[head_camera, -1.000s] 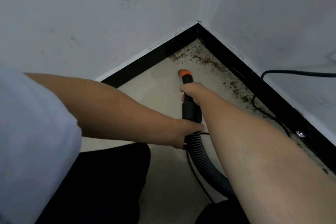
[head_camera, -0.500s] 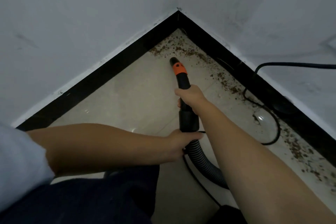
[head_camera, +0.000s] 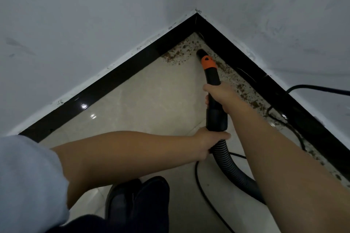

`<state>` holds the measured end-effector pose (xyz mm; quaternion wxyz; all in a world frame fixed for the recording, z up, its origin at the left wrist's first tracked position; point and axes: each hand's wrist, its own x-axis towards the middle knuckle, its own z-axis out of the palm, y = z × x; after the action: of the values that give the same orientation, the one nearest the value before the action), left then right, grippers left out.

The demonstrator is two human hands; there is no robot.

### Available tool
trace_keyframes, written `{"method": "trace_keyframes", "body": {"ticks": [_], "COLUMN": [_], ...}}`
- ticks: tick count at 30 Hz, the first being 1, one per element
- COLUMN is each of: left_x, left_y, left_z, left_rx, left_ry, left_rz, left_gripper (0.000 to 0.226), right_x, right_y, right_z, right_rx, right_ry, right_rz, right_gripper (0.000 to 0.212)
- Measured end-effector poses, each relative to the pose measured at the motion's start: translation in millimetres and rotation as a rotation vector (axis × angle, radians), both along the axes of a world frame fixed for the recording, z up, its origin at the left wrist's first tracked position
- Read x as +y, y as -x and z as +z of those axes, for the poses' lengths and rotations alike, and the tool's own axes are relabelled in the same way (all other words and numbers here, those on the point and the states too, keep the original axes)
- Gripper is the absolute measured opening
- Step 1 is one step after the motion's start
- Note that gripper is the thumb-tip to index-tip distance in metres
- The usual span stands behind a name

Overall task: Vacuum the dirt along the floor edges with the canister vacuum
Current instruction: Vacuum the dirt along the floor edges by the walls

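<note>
Nozzle (head_camera: pixel 201 53) points into the corner, dirt (head_camera: pixel 175 55) left of it.

Two hands (head_camera: pixel 217 94), one nozzle (head_camera: pixel 210 70), one hose (head_camera: pixel 227 159)

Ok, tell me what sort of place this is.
Probably an indoor room corner: two white walls meet over black skirting and a glossy tiled floor, with dirt along the edge.

Both hands grip the vacuum: right hand (head_camera: pixel 220 94) on the nozzle tube (head_camera: pixel 213 76), left hand (head_camera: pixel 208 141) at the hose (head_camera: pixel 227 162), the tip amid corner dirt (head_camera: pixel 176 55).
</note>
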<state>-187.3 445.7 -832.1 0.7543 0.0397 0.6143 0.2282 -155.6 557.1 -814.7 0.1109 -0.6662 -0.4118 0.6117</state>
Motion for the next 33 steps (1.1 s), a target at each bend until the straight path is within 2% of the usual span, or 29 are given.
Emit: {"method": "trace_keyframes", "body": {"ticks": [2,10,15,22,24,33], "left_x": [6,32,41,21,10,-36], "left_y": [2,7,7,7,8,16], "left_z": [-2,-10,-6,-1,-3,-5], "left_rx": [-0.013,-0.005,-0.028,-0.055,-0.055,-0.037], "left_ry": [-0.001,-0.027,-0.032,0.021,0.038,0.077], "left_rz": [0.019,0.029,0.039,0.067,0.077,0.147], "left_gripper": [0.013,0.015,0.023,0.013,0.013,0.042], "right_x": [7,32,38,20,9,-35], "right_y": [3,8,11,16,17,34], "right_z": [-3,-8,-5,-1,-1,3], "right_rx": [-0.004,-0.008,-0.025,-0.034,-0.027,0.027], "right_ry": [0.002,-0.025,-0.032,-0.013,-0.007,0.029], "right_rz": [-0.004,-0.018,0.003,0.06,0.065,0.148], "right_gripper": [0.012,0.014,0.016,0.008,0.011,0.011]}}
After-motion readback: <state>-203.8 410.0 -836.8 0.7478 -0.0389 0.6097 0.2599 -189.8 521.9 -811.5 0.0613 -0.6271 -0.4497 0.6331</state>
